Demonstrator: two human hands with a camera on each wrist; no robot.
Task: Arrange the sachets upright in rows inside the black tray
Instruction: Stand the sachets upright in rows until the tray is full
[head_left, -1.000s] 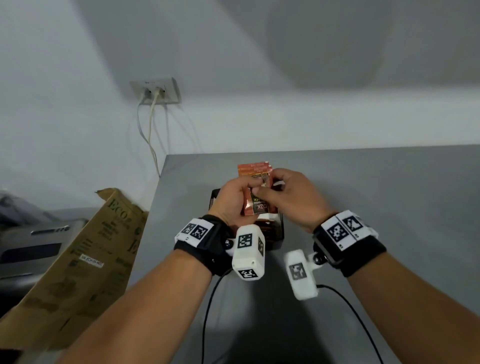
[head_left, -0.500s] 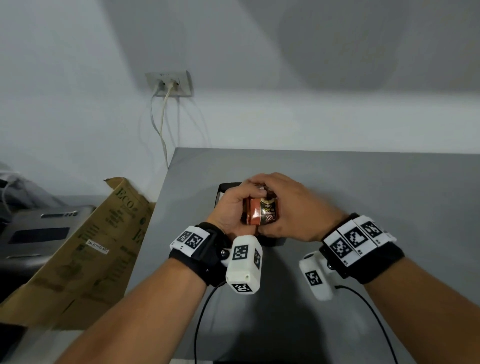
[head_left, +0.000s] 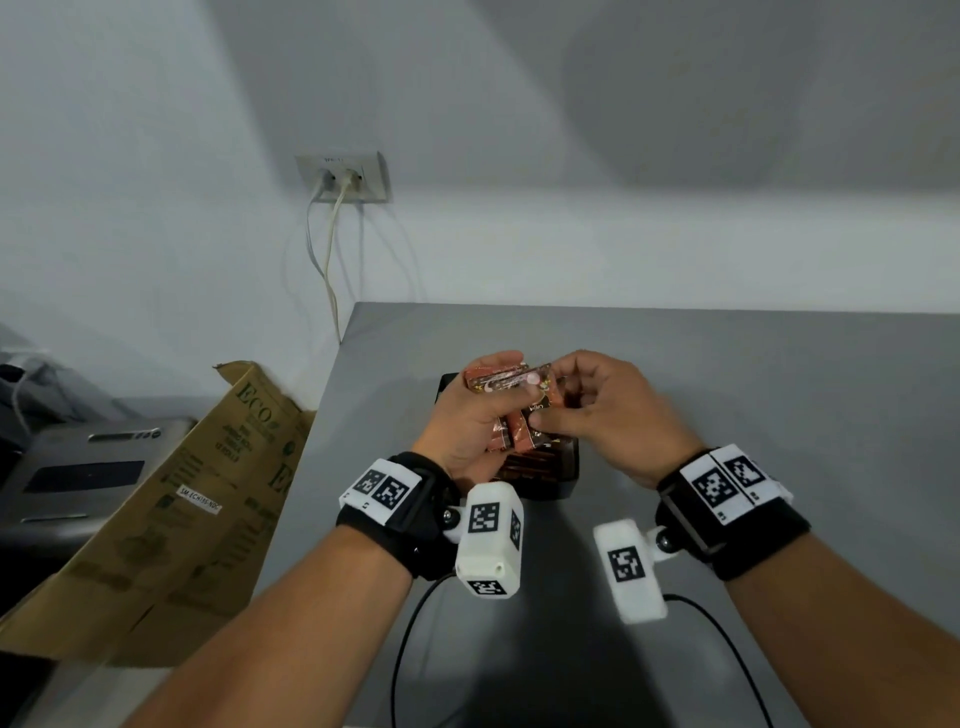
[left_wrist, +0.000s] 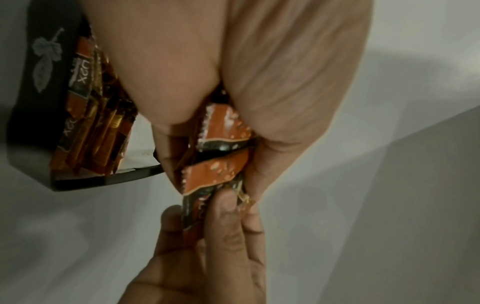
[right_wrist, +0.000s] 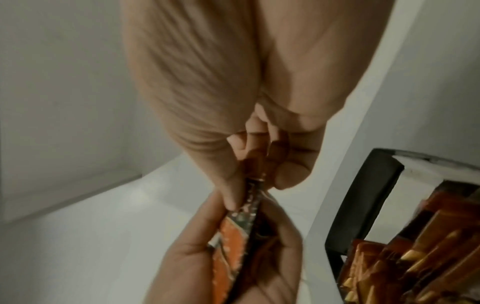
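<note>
We hold a small bundle of sachets (head_left: 493, 410) in our left hand (head_left: 470, 421), the fingers (head_left: 498, 361) curled round it, just above the black tray (head_left: 569, 462) on the grey table (head_left: 727, 389). Our right hand (head_left: 618, 415) pinches one sachet (head_left: 535, 410) of that bundle between thumb and fingers (left_wrist: 226, 207), clamped on its edge. In the left wrist view the pinched sachet runs lengthwise from the left palm toward the right fingertips, so its long axis lies roughly across the table, left to right, not yet upright.

The tray sits directly below and slightly nearer to us than the bundle. The row of sachets (left_wrist: 88, 131) already standing in it fills its near part, and a bare white floor shows at the far end. We judge the next move to be drawing this one sachet free to the right, turning it on end, and lowering it beside the standing row. The right hand is the nearer one for that.
</note>
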